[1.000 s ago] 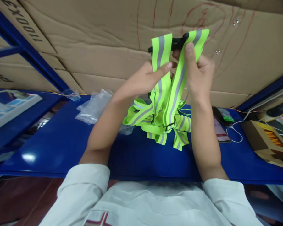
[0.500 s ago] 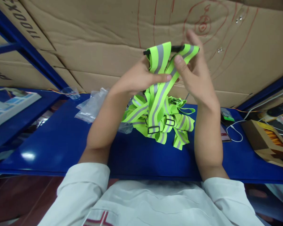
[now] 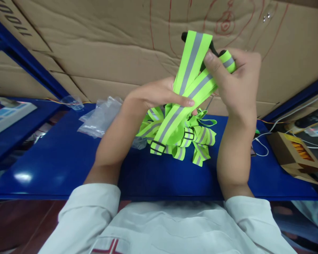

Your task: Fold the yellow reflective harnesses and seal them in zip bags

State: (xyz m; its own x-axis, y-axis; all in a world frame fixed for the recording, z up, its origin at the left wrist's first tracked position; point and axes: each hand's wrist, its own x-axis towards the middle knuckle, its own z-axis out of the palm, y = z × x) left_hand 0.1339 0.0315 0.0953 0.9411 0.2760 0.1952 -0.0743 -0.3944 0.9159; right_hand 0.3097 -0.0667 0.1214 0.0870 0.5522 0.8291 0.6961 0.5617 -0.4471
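Between my hands is a neon-yellow reflective strap (image 3: 192, 60) with a grey stripe, folded in layers. My left hand (image 3: 164, 93) pinches the layers at their middle, thumb across the front. The upper end is gripped by my right hand (image 3: 235, 76), its thumb pressed on the band beside a black piece, partly hidden, that looks like a buckle. A black slide adjuster (image 3: 158, 147) sits on the strap's hanging lower end. Below and behind lies a heap of similar reflective straps (image 3: 202, 137) with another slide adjuster (image 3: 188, 134).
Clear plastic bags (image 3: 100, 118) and a clear plastic cup (image 3: 72, 102) lie on the blue table (image 3: 55, 165). An open cardboard box (image 3: 294, 155) with orange contents and white cables (image 3: 263, 144) are at right. A power strip (image 3: 10, 114) is at left. A cardboard wall (image 3: 100, 53) stands behind.
My right hand has moved right and turned, its fingers now curled round the strap's end. The strap's upper end rose and fans wider, and its lower adjuster swung left.
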